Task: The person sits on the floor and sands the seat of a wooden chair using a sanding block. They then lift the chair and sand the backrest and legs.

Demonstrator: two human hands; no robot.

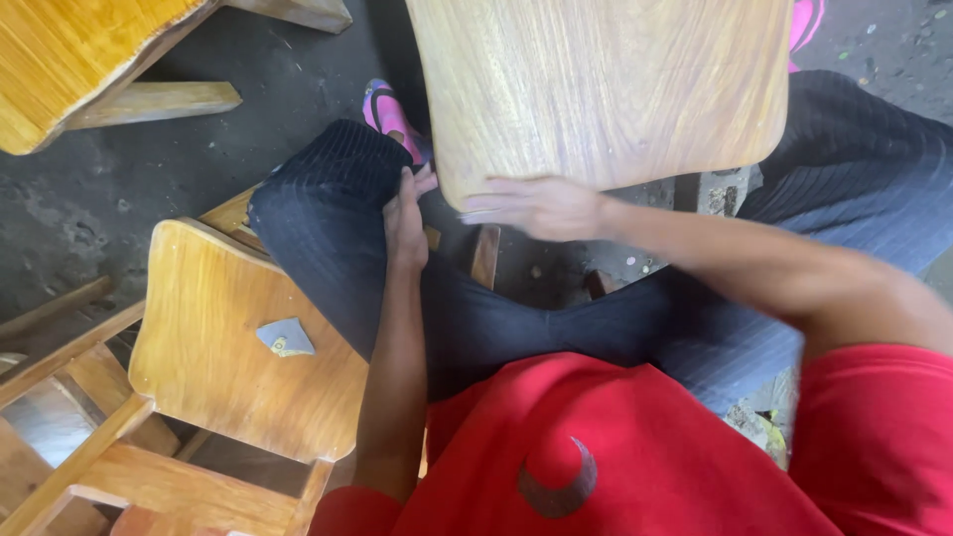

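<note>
A wooden chair seat board (606,84) with rounded corners stands in front of me, between my knees. My right hand (541,206) lies flat along its near lower edge, blurred, with the fingers stretched left; I cannot tell whether anything is under it. My left hand (405,220) rests on my left knee in dark ribbed trousers, its fingertips close to the board's lower left corner. It holds nothing visible.
A wooden chair (213,357) stands at my left, and a small grey scrap of sandpaper (285,338) lies on its seat. Another wooden piece (74,55) is at the top left. The floor is dark concrete. A pink sandal (392,117) shows by my left knee.
</note>
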